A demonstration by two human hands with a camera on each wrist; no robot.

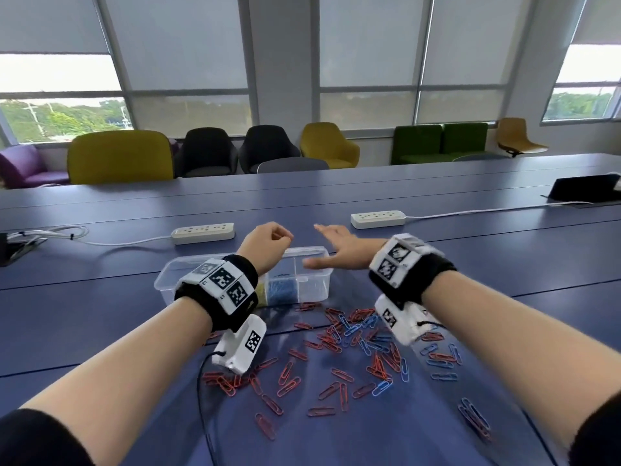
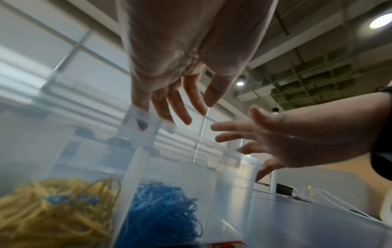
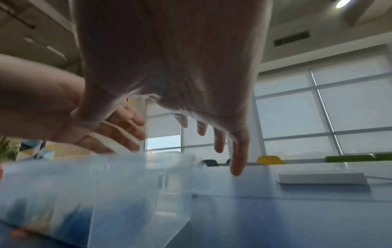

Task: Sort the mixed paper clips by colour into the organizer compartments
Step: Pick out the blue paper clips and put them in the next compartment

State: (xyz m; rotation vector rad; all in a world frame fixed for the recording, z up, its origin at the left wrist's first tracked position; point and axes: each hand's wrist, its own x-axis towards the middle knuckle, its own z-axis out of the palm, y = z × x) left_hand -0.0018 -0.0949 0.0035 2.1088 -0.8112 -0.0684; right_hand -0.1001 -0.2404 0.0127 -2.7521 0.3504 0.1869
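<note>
a long blue table (image 1: 437, 183) faces yellow, black and green chairs (image 1: 119, 156) under tall windows with grey blinds (image 1: 369, 42).

Both hands (image 1: 302, 245) above clear organizer (image 1: 314, 284), clips (image 1: 336, 358) scattered nearer

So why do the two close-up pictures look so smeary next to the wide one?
Head view: mostly sharp, straight window frames bowed by the wide lens, slight blur on the right hand. Left wrist view: the organizer sits too close, so soft. Right wrist view: motion blur smears the organizer, and the palm is dark against bright windows.
</note>
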